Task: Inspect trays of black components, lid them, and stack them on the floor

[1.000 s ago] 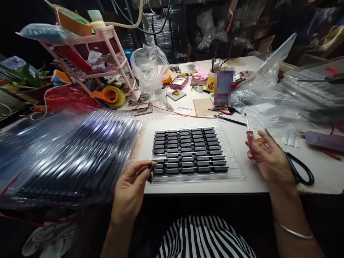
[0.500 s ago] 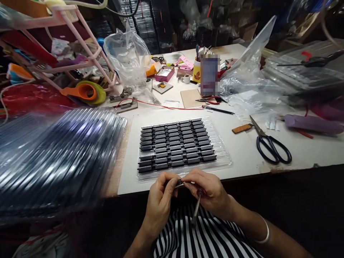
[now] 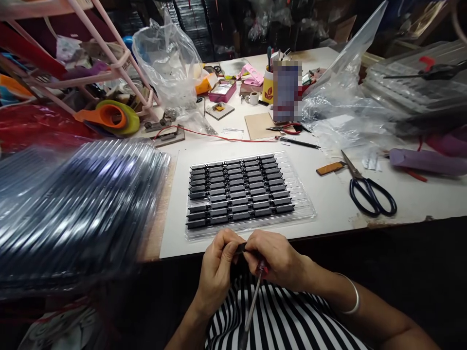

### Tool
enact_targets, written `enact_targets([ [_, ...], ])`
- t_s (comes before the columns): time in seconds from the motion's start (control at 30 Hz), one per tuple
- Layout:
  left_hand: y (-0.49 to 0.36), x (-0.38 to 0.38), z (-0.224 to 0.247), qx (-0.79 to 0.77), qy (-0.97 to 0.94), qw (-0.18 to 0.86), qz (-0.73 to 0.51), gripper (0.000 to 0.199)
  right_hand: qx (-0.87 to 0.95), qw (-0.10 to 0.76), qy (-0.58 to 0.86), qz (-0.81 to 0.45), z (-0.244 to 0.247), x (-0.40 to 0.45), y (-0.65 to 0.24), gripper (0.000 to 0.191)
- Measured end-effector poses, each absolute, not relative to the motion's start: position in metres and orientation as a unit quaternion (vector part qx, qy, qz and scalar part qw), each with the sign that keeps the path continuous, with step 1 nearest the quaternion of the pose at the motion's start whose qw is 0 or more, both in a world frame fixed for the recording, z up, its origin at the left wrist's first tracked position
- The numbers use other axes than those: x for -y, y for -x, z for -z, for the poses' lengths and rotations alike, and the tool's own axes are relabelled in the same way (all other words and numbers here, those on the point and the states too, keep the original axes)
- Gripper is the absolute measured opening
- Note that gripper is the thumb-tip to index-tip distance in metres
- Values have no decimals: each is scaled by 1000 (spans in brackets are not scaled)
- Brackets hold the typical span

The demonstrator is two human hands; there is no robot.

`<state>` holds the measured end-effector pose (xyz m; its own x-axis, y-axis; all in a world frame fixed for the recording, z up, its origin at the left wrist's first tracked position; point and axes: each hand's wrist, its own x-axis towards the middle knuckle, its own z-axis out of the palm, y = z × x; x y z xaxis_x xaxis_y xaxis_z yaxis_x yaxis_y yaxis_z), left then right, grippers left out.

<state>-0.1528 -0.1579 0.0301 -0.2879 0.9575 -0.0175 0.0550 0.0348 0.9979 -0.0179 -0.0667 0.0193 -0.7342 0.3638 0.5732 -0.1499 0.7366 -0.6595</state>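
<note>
Between both hands, just off the table's front edge, is a small black part (image 3: 241, 248). My left hand (image 3: 220, 262) pinches its left end with thumb and fingers. The fingertips of my right hand (image 3: 274, 257) close on its right end. A screwdriver (image 3: 254, 301) with a red handle is also tucked in my right hand, its shaft slanting down over the striped clothing. Beyond the hands, a clear plastic tray (image 3: 304, 214) holds rows of black toothed parts (image 3: 240, 194), with one gap in the left column.
Stacked clear trays (image 3: 91, 209) lie at the left, near a pink rack (image 3: 122, 63). Dark-handled scissors (image 3: 370, 192) and an orange-brown cutter (image 3: 330, 168) are on the right. Pliers (image 3: 292, 128), a black pen-like tool (image 3: 299, 142) and plastic bags lie farther back.
The screwdriver has swung, its tip now lower and farther left. My right hand's fingers have curled closer round the small part. The view has shifted slightly.
</note>
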Motion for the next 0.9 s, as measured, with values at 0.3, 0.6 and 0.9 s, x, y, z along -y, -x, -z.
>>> enact_targets([
  [0.3,153,166,-37,-588,-431,509,-457,27,810,248,147,-511,-59,47,4,12],
  [0.6,144,152,-25,-592,-491,305,-562,22,658,304,224,-652,-44,48,-14,21],
  [0.9,137,147,-6,-615,-525,206,-551,24,754,450,59,-475,-54,62,-3,16],
])
